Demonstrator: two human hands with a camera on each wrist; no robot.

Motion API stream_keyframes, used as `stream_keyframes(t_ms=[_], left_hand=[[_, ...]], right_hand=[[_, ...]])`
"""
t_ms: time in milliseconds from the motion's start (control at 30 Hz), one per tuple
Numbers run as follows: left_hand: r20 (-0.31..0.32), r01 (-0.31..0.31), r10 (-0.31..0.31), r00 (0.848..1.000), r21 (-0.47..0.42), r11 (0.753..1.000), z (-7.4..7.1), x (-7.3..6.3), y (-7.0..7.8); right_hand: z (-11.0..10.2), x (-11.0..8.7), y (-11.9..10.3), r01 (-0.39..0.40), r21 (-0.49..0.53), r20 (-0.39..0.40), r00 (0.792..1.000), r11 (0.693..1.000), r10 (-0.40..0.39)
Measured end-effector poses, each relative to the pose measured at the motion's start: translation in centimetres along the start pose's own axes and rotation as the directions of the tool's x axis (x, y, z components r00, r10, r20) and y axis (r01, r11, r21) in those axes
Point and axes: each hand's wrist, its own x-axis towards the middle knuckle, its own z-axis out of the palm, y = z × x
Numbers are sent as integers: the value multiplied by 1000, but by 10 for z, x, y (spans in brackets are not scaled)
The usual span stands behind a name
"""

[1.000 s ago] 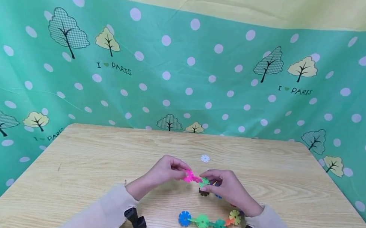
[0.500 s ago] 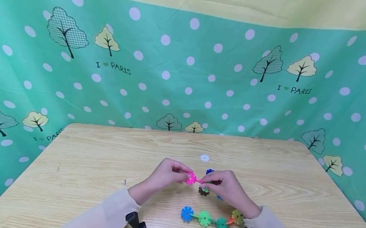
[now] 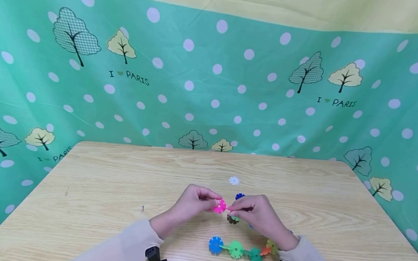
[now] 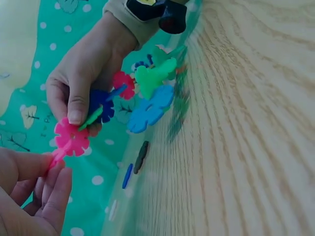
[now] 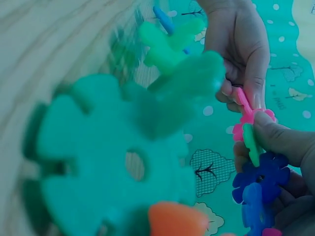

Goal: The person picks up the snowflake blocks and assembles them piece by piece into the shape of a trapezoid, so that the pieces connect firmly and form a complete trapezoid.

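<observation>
Between both hands, above the table, two pink snowflake discs are joined at an angle. My left hand (image 3: 192, 202) pinches one pink disc (image 3: 219, 206) between thumb and fingers. Thumb and fingers of my right hand (image 3: 258, 213) grip the chain at the other pink disc (image 4: 72, 137) and the small green disc (image 5: 250, 144) slotted to it. From there the chain runs under the right hand through a dark blue disc (image 5: 261, 178) and a lighter blue disc (image 5: 252, 209). Its tail includes a blue disc (image 3: 215, 245), light green disc (image 3: 236, 249) and teal disc (image 3: 256, 255).
Loose discs lie on the wooden table (image 3: 118, 180): a white one (image 3: 234, 180) toward the back, a dark blue one (image 3: 240, 196) and a dark brown one (image 3: 232, 220) close by the right hand. A green patterned curtain (image 3: 214, 83) hangs behind the table.
The right hand's grip has shifted from the green disc toward the pink disc joint. Both hands stay close together, the left moving slightly down and right. The chain's tail has shifted slightly right.
</observation>
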Motion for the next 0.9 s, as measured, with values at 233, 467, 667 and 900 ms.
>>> stream_keyframes(t_ms=[233, 467, 667, 900], left_hand=[[-26, -2, 2, 1000, -12, 1000, 2, 0, -1], [-54, 20, -21, 998, -11, 1000, 2, 1, -4], [-88, 32, -34, 996, -18, 999, 1, 2, -4], [-52, 59, -60, 997, -16, 998, -2, 4, -2]], right_hand=[[-2, 1, -1, 19, -13, -8, 1000, 1000, -19], [-3, 1, -2, -29, -5, 14, 999, 1000, 29], [-2, 1, -4, -77, -14, 28, 997, 997, 77], [-4, 1, -1, -88, -29, 24, 996, 996, 89]])
